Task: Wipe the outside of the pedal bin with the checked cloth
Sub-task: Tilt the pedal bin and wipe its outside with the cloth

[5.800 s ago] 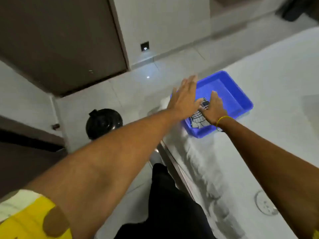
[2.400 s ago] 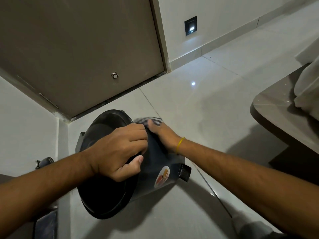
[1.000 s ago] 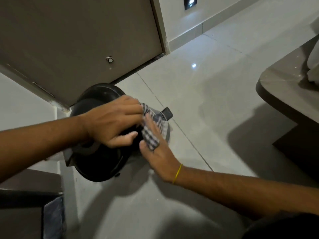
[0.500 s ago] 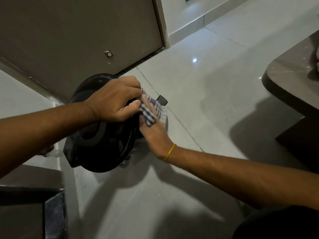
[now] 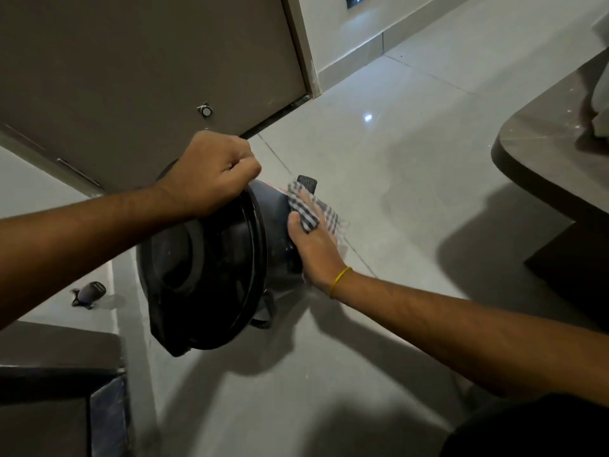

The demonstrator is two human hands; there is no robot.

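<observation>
Black plastic fills the middle of the head view: the pedal bin point(image 5: 211, 258) is tipped over toward the camera, its closed lid facing us and its base swung away toward one o'clock, where the foot pedal point(image 5: 307, 183) sticks out just above the cloth. The left hand point(image 5: 214, 173) is curled into a tight fist over the lid's rim at the twelve o'clock edge of the bin, holding it steady on the pale tiled floor point(image 5: 412, 166). The right hand point(image 5: 313, 249) lies flat and spread against the bin's side wall at three o'clock, pressing the checked cloth point(image 5: 313, 209) to it under the outstretched fingers; it pins the cloth rather than gripping it.

Half a second ago that hand sat nearer the lid with the cloth bunched close to the left fist; now it has slid further along the wall toward the base, and the bin has rolled a little so a different strip of side faces up. I judge the wiping to be well under way, one flank covered, with the far side and the lid likely left to do.

As for contents, the lid is shut, so what the bin holds cannot be told. A small dark object point(image 5: 89, 293) lies on the floor at nine o'clock, well apart from the bin.
</observation>
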